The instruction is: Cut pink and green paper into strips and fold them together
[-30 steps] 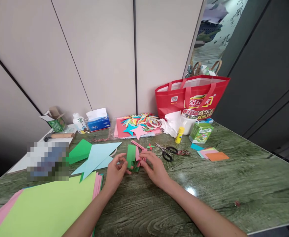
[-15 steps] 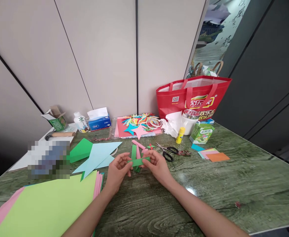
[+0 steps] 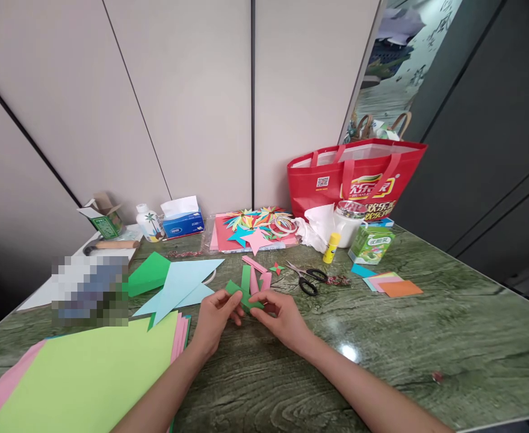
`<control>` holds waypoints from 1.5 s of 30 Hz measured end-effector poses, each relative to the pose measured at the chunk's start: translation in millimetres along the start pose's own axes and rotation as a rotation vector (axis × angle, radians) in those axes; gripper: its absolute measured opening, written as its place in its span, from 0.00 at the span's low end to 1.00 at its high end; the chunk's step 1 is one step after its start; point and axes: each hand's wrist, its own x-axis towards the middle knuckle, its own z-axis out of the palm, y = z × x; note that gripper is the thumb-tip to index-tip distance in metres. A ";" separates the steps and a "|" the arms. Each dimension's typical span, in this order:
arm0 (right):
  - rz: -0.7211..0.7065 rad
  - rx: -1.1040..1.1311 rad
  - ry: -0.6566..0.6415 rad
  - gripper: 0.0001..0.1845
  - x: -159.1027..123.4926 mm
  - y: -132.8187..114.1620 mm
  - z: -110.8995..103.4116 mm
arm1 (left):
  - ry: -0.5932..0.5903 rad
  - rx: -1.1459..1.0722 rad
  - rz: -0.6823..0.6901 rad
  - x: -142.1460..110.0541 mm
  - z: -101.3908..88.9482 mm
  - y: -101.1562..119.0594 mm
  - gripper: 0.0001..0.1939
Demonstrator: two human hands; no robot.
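Note:
Between my two hands is a green paper strip (image 3: pixel 233 289), tilted down to the right. My left hand (image 3: pixel 218 314) pinches its left part between thumb and fingers. My right hand (image 3: pixel 282 313) grips the lower right end. Just beyond the fingers lie another green strip (image 3: pixel 245 276) and several pink paper strips (image 3: pixel 254 263), partly hidden by the held strip. A small red and green paper star (image 3: pixel 277 269) rests close by. Right of it are black-handled scissors (image 3: pixel 308 282) with the blades apart.
Stacked coloured sheets (image 3: pixel 97 373) and light blue paper pieces (image 3: pixel 178 288) lie on the left. A yellow glue stick (image 3: pixel 331 248), a green carton (image 3: pixel 371 245), a white jar (image 3: pixel 349 227) and a red bag (image 3: pixel 354 174) stand at the back right. Small paper squares (image 3: pixel 402 287) lie right.
The green strip has gone from nearly level to slanting, its right end lower. My right hand has moved down a little, and more of the pink strips shows.

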 end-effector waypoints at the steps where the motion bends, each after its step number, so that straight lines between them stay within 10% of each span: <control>1: -0.022 -0.026 -0.020 0.07 -0.6 -1.2 -0.3 | 0.006 0.010 0.006 0.2 -0.3 -0.1 0.15; 20: -0.276 -0.115 0.063 0.08 -0.4 -2.5 -5.5 | -0.164 -0.052 -0.071 -2.6 0.7 10.0 0.09; 31: 0.026 0.097 0.054 0.07 2.4 -5.2 -5.0 | -0.341 0.156 -0.038 -7.1 6.1 7.2 0.09; 45: 0.007 0.014 0.004 0.10 1.0 -0.8 -5.6 | -0.305 0.547 0.210 -7.6 4.3 4.2 0.10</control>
